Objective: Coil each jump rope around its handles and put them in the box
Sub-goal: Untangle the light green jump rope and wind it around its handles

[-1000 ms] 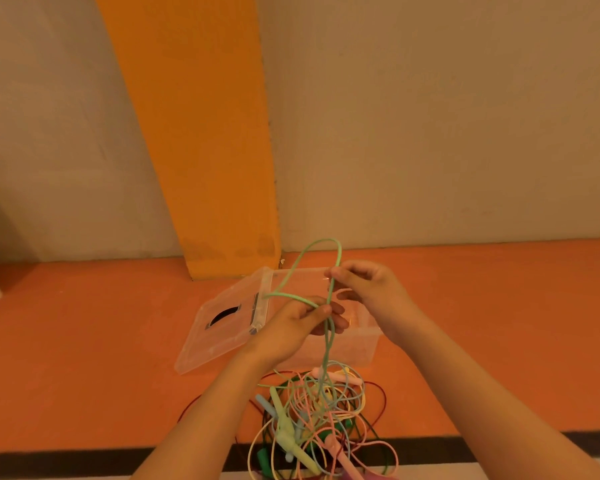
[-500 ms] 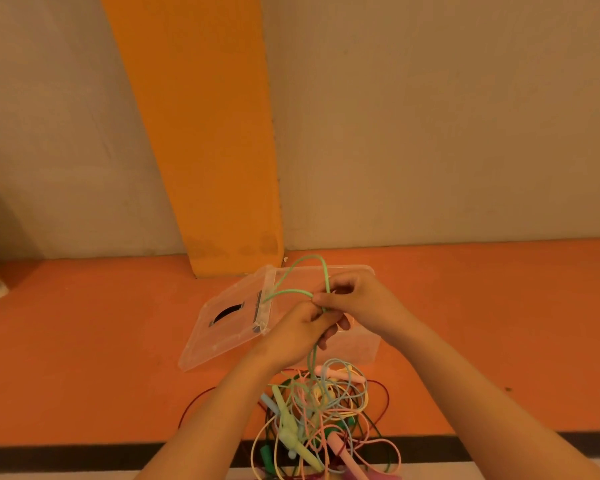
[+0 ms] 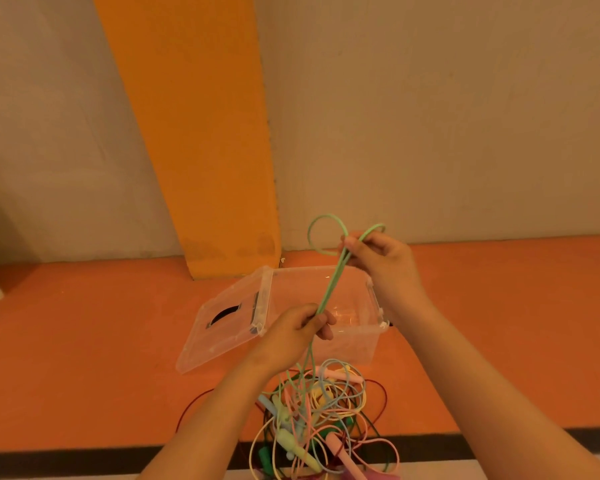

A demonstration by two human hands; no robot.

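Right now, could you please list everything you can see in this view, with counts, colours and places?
green jump rope: one, pale green, stretched between both hands, looped above the right hand, lower part hanging into the pile
pile of jump ropes: several, too tangled to count; pink, yellow, blue, green, dark red; nearest the person, in front of the box
box: one, clear plastic, open, behind the pile
lid: one, clear, tilted at the box's left side
orange surface: one, under box and pile
pillar: one, orange, behind the box
beige wall: one, at the back
left hand: grips the rope low
right hand: pinches the rope below its loops
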